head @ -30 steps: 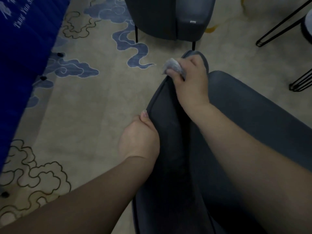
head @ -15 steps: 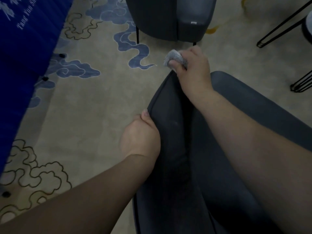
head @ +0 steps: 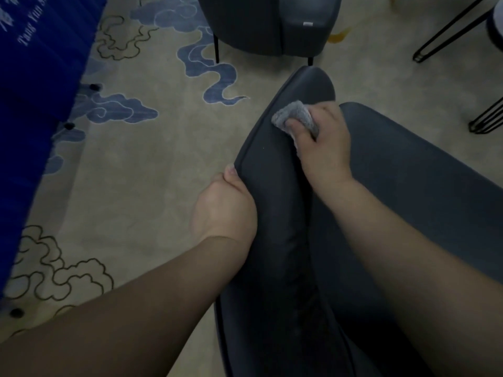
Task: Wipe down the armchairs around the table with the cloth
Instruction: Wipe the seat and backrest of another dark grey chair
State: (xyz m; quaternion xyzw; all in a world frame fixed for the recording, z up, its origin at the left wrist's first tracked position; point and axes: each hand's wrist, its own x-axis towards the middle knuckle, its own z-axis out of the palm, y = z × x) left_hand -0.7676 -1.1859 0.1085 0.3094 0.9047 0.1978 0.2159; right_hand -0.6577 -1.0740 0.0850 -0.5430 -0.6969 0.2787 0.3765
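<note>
Right hand (head: 325, 148) curled around a small crumpled grey cloth (head: 295, 118), thumb pinning it from the front, cloth pressed against the top of the armrest of a dark grey upholstered armchair (head: 272, 191) near its rounded front end. Left hand (head: 224, 208) wrapped over the outer piped edge of the same armrest, thumb lying on top along the seam, fingers folded out of sight around the outside; no cloth there. Both forearms bare, reaching in from the lower frame, the right one crossing above the chair's seat. Armchair filling the lower right of the view, standing on a beige carpet with blue and outlined cloud patterns (head: 141, 164). A second dark grey armchair on thin black legs (head: 269, 23) just beyond, at the top, well apart from both hands. Black hairpin metal legs (head: 446, 31) at the upper right; whatever they carried mostly cut off. A blue panel with white lettering (head: 40, 50) along the left edge.
</note>
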